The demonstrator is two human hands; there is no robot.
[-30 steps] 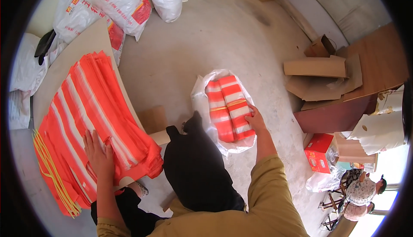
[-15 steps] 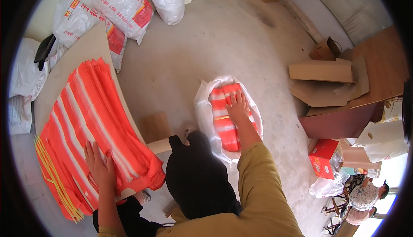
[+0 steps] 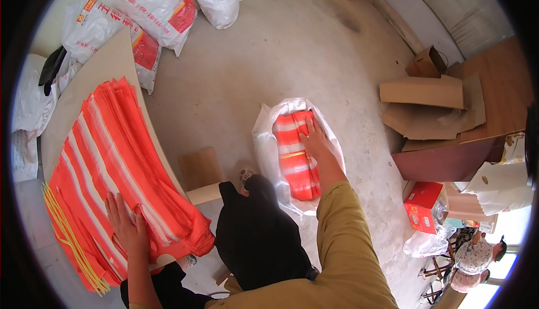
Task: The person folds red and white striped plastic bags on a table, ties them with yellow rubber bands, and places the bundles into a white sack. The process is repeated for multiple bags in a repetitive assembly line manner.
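1. Your left hand (image 3: 128, 226) lies flat in the lower left of the frame, palm down on a stack of red-and-white striped sheets (image 3: 115, 140); its fingers are extended and clasp nothing.
2. That stack covers much of the left side, resting on a tan board (image 3: 120, 56), with yellow strips (image 3: 68, 236) lying along its lower-left edge.
3. Your right hand (image 3: 317, 139) is just right of centre, its fingers stretched out over folded striped bundles (image 3: 292, 174), the thumb apart from them; you are not clamping the bundles.
4. These bundles sit inside an open white sack (image 3: 265, 154) at the centre, and a thin yellow band (image 3: 292, 154) crosses them.
5. Your black-trousered knee (image 3: 255, 233) shows at lower centre, between the stack and the sack.
6. White printed sacks (image 3: 151, 14) lean at upper left; opened cardboard (image 3: 421, 91) lies at right, above a red carton (image 3: 420, 208).
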